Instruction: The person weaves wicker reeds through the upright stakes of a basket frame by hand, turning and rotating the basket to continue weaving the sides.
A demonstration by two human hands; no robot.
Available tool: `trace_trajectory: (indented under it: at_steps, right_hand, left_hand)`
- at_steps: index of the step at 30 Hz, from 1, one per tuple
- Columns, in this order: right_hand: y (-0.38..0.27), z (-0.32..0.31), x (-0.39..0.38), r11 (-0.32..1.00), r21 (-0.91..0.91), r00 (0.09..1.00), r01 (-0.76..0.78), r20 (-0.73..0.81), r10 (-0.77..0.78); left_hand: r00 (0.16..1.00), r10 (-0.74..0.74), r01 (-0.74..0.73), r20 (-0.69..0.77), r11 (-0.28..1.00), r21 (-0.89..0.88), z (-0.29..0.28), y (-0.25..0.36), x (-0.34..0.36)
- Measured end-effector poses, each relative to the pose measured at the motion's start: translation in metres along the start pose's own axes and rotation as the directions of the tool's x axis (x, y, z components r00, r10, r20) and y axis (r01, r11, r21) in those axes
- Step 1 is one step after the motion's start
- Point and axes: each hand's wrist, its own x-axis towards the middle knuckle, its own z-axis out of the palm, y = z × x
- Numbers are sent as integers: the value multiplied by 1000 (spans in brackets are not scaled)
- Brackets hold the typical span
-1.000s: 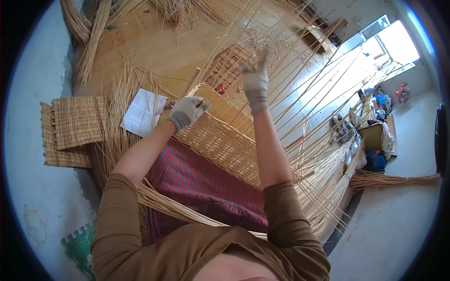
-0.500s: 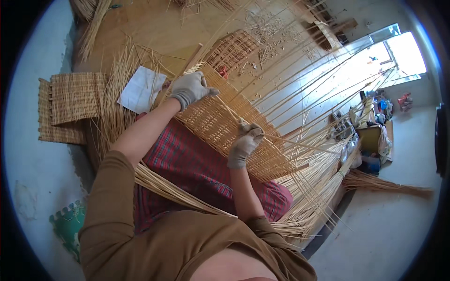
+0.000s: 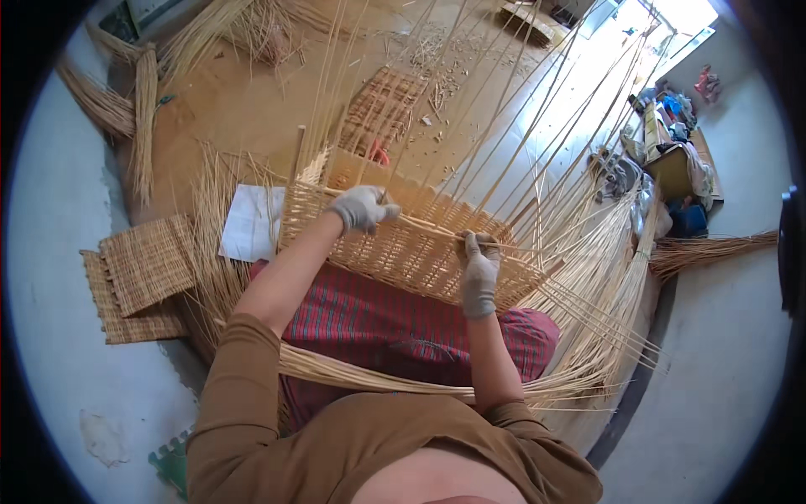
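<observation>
A tan woven wicker basket (image 3: 378, 256) lies across my lap, its near wall towards me and long loose stakes rising from its far side. My left hand (image 3: 363, 208), in a pale glove, is closed at the near rim, left of the middle. Further right along the same rim, my gloved right hand (image 3: 480, 270) is closed with its thumb up. Between the two hands a wicker strand (image 3: 426, 225) runs along the rim, and both hands grip it. The fingertips are partly hidden. A wooden stick (image 3: 299, 155) stands up at the basket's left corner.
Bundles of loose strands (image 3: 588, 277) lie to the right and across my lap. At left are woven panels (image 3: 151, 260) and a white sheet (image 3: 245, 223). Another woven piece (image 3: 382, 109) sits on the floor ahead, near scattered offcuts (image 3: 437, 92). A cluttered box (image 3: 672, 172) stands at right.
My view has turned, so the basket now lies more level and further right. Both hands remain on the rim, the right hand now more upright with its thumb raised.
</observation>
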Motion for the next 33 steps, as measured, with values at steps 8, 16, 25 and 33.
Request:
trace_trajectory:
  at_steps: [8,16,25,33]
  right_hand:
    - [-73,163,89,655,-416,758,631,509,-408]
    - [22,-17,-7,874,194,884,445,62,-463]
    - [-41,-34,-12,983,45,983,179,35,-180]
    - [-58,-63,26,940,-269,976,212,9,-217]
  left_hand:
    - [971,21,-2,-240,997,78,26,14,-11]
    - [990,80,-127,-118,873,-471,23,15,-6]
    - [834,-161,-162,-527,843,-513,59,40,4]
    - [979,203,-200,-25,976,82,109,64,28]
